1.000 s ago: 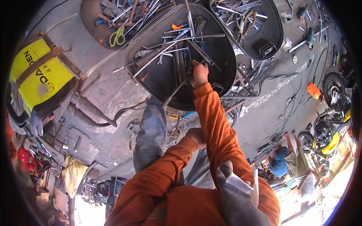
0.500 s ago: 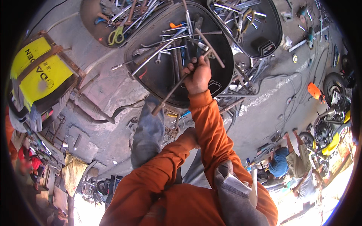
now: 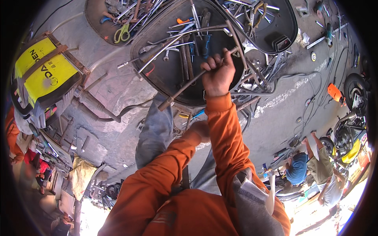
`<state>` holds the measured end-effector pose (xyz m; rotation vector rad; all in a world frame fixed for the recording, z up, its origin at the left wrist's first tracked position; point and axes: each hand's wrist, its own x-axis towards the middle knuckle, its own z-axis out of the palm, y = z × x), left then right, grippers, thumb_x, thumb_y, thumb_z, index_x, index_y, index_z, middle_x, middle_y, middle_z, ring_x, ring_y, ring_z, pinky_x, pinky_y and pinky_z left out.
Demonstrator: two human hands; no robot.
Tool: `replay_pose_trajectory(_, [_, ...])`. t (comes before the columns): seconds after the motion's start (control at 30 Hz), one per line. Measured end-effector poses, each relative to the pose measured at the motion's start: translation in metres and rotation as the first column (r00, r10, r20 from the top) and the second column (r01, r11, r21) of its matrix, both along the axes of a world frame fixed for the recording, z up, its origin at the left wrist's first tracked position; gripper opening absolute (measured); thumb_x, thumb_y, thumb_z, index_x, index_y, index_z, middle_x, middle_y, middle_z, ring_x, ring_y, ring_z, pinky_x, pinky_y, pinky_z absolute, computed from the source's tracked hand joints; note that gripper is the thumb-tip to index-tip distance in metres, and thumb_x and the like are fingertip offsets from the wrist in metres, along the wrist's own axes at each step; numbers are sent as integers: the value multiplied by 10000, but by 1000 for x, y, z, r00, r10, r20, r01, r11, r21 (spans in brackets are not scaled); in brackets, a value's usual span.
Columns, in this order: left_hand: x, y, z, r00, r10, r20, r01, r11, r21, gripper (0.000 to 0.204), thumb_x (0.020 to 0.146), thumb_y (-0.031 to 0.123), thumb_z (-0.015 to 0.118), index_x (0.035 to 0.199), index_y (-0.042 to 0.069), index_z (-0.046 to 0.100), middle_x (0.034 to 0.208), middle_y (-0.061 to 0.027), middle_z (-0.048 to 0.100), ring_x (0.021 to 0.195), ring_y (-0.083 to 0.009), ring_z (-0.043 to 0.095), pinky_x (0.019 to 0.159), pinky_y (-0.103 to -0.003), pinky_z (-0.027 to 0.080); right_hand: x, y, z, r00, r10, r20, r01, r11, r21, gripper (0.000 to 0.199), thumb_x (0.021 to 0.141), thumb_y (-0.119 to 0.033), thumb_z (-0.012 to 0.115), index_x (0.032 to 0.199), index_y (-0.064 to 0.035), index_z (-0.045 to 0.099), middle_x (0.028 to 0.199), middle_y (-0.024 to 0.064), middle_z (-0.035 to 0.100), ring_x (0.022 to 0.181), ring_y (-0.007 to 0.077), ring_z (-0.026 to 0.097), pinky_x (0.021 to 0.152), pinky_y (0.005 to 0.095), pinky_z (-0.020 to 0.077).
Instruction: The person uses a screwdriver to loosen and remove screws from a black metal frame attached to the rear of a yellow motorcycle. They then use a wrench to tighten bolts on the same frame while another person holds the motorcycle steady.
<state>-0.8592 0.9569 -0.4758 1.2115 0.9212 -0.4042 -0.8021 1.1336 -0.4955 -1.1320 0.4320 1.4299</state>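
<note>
My right hand (image 3: 219, 74) is closed round a long socket wrench (image 3: 181, 93), a brownish metal rod with a thicker cylindrical lower end. It slants over the near rim of the middle black tray (image 3: 157, 84). Inside that tray lie several spanners, rods and an orange-handled tool (image 3: 182, 21). Close to the knuckles, another long rod (image 3: 236, 41) leans across the tray's right side. My left hand (image 3: 201, 129) hovers low beside my right forearm, over the floor; it is blurred and its fingers are hidden.
Two more black trays of tools flank the middle one; green-handled scissors (image 3: 122, 33) lie in the left. A yellow and black machine (image 3: 45, 74) with thick cables stands at left. Hoses (image 3: 287, 76) cross the floor at right. Motorbikes (image 3: 342, 133) and people (image 3: 296, 169) are farther right.
My right hand has moved a little right with the socket wrench in it. The rod leaning in the tray has shifted right and turned. My left hand has risen slightly.
</note>
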Motion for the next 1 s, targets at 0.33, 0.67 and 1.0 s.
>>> replay_pose_trajectory(0.33, [-26, 74, 3, -201, 979, -26, -760, -173, -627, 121, 982, 182, 693, 1021, 70, 709, 906, -20, 681, 699, -100, 604, 565, -253, 429, 194, -19, 65, 881, -333, 335, 228, 921, 315, 475, 1062, -568, 399, 859, -139, 415, 603, -32, 259, 487, 107, 217, 408, 247, 203])
replay_pose_trajectory(0.67, [22, 54, -2, -105, 993, 53, -787, -50, -615, 123, 948, 89, 718, 1065, 56, 739, 884, -25, 687, 763, -118, 615, 622, -240, 430, 232, -89, 55, 843, -515, 156, 416, 807, 419, 507, 1049, -570, 436, 786, -138, 469, 572, -29, 311, 471, 88, 251, 404, 245, 206])
replay_pose_trajectory(1.0, [36, 48, -6, 60, 998, 37, -836, 71, -543, 165, 938, 123, 740, 1087, 52, 750, 876, -8, 690, 752, -98, 620, 600, -212, 414, 241, -131, 48, 845, -529, 76, 387, 703, 598, 548, 1039, -618, 407, 755, -150, 435, 551, -59, 260, 443, 93, 201, 407, 268, 197])
